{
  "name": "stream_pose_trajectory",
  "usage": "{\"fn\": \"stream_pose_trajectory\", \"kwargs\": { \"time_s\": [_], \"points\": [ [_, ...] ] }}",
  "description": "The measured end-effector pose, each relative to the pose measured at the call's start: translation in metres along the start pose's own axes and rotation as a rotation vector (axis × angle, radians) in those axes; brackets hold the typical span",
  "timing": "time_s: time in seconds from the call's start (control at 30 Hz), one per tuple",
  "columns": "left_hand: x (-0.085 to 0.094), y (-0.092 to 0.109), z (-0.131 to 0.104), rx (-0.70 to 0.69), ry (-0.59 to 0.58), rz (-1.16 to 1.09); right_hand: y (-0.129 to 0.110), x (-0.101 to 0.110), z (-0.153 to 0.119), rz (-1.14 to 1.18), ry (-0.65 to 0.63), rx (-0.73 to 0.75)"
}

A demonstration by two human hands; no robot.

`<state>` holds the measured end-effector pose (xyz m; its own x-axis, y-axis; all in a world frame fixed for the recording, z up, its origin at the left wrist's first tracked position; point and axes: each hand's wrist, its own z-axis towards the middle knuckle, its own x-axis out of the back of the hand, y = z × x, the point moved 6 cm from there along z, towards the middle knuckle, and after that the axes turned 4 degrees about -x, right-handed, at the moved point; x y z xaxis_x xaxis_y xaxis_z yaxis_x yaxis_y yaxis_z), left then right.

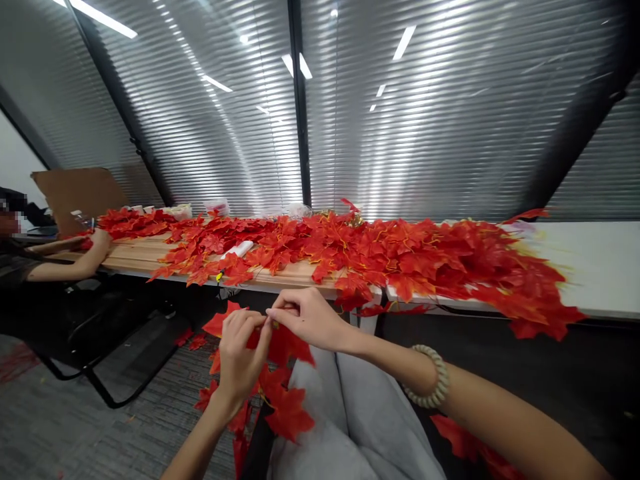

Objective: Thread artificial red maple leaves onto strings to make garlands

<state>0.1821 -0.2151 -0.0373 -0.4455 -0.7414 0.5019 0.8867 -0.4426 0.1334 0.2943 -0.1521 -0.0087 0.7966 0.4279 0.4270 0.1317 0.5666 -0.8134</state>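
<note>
My left hand (244, 353) and my right hand (310, 320) meet above my lap, fingertips pinched together and touching. Between and below them hangs a garland of red artificial maple leaves (290, 410), trailing past my left knee toward the floor. The left hand's fingers are closed at the garland, with leaves showing behind them. My right thumb and index finger pinch at the same spot; the small part between the fingertips is too hidden to make out. A coiled band (429, 377) circles my right forearm.
A long heap of red maple leaves (415, 257) covers much of the table (610, 267), some overhanging its front edge. A white object (237, 251) lies among them. At left, a co-worker's arm (75, 267) rests near a cardboard sheet (80, 193); a black chair (100, 333) stands below.
</note>
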Motion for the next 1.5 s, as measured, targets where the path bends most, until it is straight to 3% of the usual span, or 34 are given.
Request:
{"fn": "stream_pose_trajectory", "kwargs": {
  "time_s": [0.17,0.33,0.43,0.7,0.87,1.0,1.17,1.3,1.5],
  "points": [
    [-0.005,0.002,-0.010,-0.037,-0.121,-0.037,0.011,0.000,-0.009,0.049,0.025,-0.050],
    [-0.010,0.007,-0.025,0.055,-0.292,-0.118,0.014,-0.003,-0.023,0.100,0.001,-0.123],
    [-0.004,0.012,-0.030,0.038,-0.277,-0.131,0.014,-0.003,-0.036,0.148,-0.013,-0.167],
    [0.004,0.034,-0.041,-0.192,-0.292,-0.128,0.014,0.001,-0.074,0.292,-0.019,-0.305],
    [0.003,0.040,-0.046,-0.205,-0.334,-0.195,0.016,0.002,-0.081,0.274,-0.023,-0.302],
    [0.002,0.040,-0.044,-0.120,-0.344,-0.280,0.019,0.002,-0.082,0.185,0.013,-0.251],
    [-0.010,0.041,-0.043,0.135,-0.525,-0.617,0.020,0.008,-0.083,-0.007,0.094,-0.132],
    [-0.019,0.039,-0.041,0.320,-0.594,-0.712,0.018,0.014,-0.082,-0.058,0.128,-0.087],
    [-0.019,0.035,-0.036,0.302,-0.582,-0.719,0.016,0.014,-0.080,-0.030,0.110,-0.101]
  ]
}}
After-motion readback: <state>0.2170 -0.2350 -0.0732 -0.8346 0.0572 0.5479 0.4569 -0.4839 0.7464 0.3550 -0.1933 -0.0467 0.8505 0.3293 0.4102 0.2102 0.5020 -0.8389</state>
